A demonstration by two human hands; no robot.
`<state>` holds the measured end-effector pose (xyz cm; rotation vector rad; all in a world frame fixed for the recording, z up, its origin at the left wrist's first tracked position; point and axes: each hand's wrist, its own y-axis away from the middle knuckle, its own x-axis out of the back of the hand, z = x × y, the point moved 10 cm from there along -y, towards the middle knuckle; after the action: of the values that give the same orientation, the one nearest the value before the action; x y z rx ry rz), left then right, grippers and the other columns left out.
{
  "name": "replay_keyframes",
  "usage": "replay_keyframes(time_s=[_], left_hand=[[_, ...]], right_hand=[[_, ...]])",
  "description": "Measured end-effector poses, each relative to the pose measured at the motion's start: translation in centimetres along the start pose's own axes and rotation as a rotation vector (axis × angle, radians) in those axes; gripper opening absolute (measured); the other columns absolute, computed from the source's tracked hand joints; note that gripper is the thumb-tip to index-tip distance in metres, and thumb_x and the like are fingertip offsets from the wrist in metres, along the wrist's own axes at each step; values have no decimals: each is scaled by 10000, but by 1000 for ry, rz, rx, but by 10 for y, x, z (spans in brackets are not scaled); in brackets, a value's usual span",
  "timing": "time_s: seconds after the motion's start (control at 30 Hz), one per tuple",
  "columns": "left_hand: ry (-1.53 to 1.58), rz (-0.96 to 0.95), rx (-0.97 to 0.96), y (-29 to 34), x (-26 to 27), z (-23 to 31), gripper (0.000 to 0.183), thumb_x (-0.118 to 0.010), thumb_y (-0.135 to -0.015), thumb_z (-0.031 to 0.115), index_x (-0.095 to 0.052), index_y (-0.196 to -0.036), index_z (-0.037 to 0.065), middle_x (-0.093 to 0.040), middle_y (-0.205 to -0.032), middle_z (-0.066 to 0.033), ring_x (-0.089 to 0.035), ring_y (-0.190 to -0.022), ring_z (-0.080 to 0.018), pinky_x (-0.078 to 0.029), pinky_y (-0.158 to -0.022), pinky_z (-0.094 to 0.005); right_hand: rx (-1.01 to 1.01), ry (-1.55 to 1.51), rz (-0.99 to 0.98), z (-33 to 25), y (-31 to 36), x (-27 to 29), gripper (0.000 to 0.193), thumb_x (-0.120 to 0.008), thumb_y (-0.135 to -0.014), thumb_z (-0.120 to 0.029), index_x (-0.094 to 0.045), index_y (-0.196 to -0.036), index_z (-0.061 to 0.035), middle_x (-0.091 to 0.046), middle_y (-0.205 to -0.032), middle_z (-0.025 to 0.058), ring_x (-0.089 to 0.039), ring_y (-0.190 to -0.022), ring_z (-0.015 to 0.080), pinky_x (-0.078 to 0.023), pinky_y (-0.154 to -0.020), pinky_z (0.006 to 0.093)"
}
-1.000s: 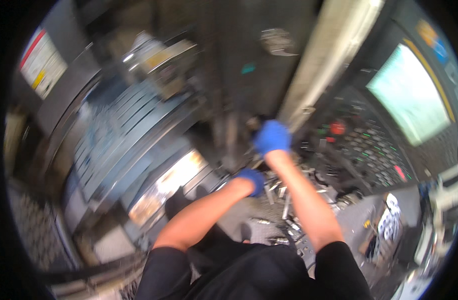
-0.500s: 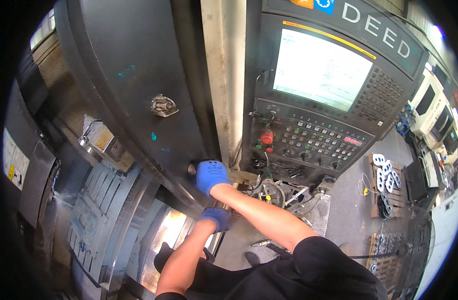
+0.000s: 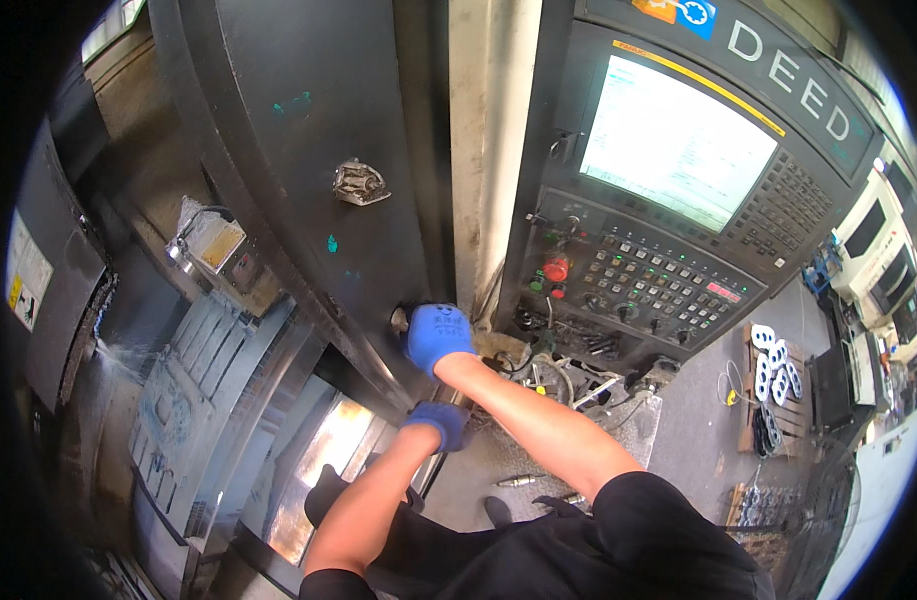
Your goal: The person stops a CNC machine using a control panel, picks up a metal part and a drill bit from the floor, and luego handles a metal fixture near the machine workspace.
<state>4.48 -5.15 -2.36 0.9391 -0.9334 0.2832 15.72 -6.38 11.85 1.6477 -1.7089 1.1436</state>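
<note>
Both my hands wear blue gloves and are at the lower part of a dark machine door (image 3: 324, 110). My right hand (image 3: 439, 337) is closed round the metal door handle (image 3: 400, 320), which mostly hides behind the glove. Below it, my left hand (image 3: 440, 424) rests against the door's lower edge, its fingers turned away and hidden. A silvery crumpled-looking piece (image 3: 361, 183) sits on the door face above the hands.
Right of the door stands a control panel (image 3: 639, 270) with a lit screen and red button (image 3: 556, 268). Tools and hoses clutter a stand (image 3: 619, 410) below. Left lies the machine bed (image 3: 184, 400) with a fixture (image 3: 219, 250). Metal parts lie on a pallet (image 3: 776, 370).
The view has tilted, so the door and panel appear farther right and somewhat higher. Both hands stay at the door, with little visible change in their grip.
</note>
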Motion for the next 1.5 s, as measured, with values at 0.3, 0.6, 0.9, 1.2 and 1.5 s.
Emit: replay_keyframes(time_s=[0.3, 0.6, 0.9, 1.2, 1.5], left_hand=[[18, 67, -16, -13, -8, -5, 391, -600, -826, 341, -719, -1113, 104, -691, -1146, -182, -668, -1061, -341, -525, -905, -441], [-12, 27, -8, -14, -15, 0, 291, -654, -757, 258, -765, -959, 82, -728, -1033, -162, -704, -963, -328, -559, -816, -425], [-19, 60, -36, -20, -15, 1, 289, -682, -730, 248, -770, -949, 80, -738, -1014, -139, -709, -963, -308, -566, -806, -411], [-5, 60, -33, -30, -24, -3, 282, -694, -719, 242, -774, -946, 95, -741, -1011, -129, -710, -962, -298, -565, -800, -412], [-17, 50, -48, -30, -22, 0, 303, -684, -724, 248, -770, -969, 92, -738, -1033, -130, -707, -979, -302, -563, -805, -411]], right_hand=[[-37, 118, 0, 10, -4, -4, 212, -692, -737, -249, -739, -816, -58, -699, -864, 224, -688, -861, 389, -549, -797, 464], [47, 95, 32, 5, -2, -4, 322, -683, -792, -279, -702, -1068, -114, -688, -960, 226, -653, -922, 427, -529, -792, 500], [74, 73, 51, 2, -2, -5, 244, -661, -801, -237, -706, -994, -94, -682, -939, 234, -649, -915, 429, -521, -787, 488], [54, 66, 32, -1, -1, -3, 249, -659, -801, -240, -700, -1001, -96, -687, -949, 224, -648, -925, 427, -521, -793, 485], [53, 103, 35, 1, -3, -5, 274, -669, -789, -226, -708, -1019, -83, -690, -955, 234, -658, -909, 427, -534, -798, 476]])
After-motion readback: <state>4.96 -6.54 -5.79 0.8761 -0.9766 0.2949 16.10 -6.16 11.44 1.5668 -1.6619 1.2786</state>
